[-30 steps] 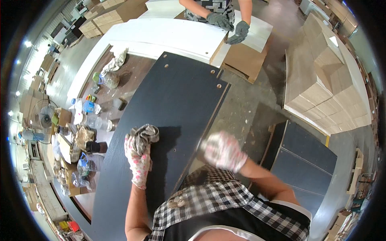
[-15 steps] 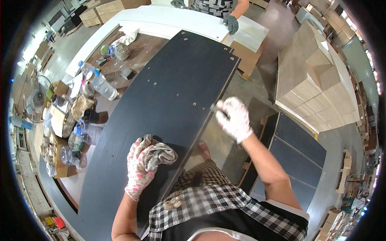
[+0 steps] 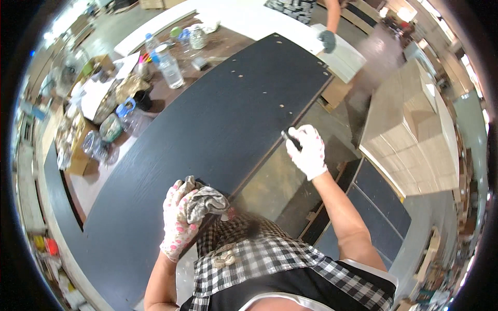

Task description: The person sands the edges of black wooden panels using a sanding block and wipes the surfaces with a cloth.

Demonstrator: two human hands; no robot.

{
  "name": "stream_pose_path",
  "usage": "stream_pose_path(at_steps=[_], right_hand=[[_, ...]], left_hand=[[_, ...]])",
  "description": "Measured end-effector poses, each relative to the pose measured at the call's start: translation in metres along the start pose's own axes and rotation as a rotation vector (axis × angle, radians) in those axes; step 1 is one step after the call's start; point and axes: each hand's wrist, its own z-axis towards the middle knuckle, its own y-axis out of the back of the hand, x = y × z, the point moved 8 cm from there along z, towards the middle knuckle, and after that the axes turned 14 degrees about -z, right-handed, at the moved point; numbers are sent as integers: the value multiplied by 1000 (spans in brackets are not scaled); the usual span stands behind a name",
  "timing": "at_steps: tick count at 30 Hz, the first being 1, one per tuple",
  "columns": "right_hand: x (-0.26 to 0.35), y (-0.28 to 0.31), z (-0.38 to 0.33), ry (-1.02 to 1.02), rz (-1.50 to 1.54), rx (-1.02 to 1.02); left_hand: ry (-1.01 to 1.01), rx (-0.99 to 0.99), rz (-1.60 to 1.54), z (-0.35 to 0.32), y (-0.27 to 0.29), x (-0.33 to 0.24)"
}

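A large dark panel (image 3: 218,119) with a curved far-left side and several small holes lies in front of me. Bunched in my left hand (image 3: 178,223) is a grey, stained rag (image 3: 206,203), just above the panel near its right edge. My right hand (image 3: 309,153) is beside the panel's straight right edge, closed around a small dark tool (image 3: 292,139) with a pale tip; its exact kind is unclear. The tip points toward the edge, and I cannot tell whether it touches. Both hands wear white gloves with pink spots.
Plastic bottles (image 3: 170,68) and a cluttered box (image 3: 80,147) stand on the brown table at left. Across white panels (image 3: 233,15), a co-worker's dark-gloved hand (image 3: 327,40) rests. Stacked cardboard (image 3: 410,129) and dark panels (image 3: 371,207) are at right.
The whole view has shifted, so the panel and bottles appear turned and higher. My left hand still has the rag; my right hand keeps the tool beside the edge.
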Motion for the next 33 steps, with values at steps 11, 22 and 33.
stream_pose_path(at_steps=[11,22,33], right_hand=[[133,14,-56,333,359,115],[257,45,-103,628,441,62],[473,45,-218,766,619,224]], left_hand=[[278,-266,-238,-147,-2,-13],[479,-48,-251,-266,-49,15],[560,115,-322,-391,6,65]])
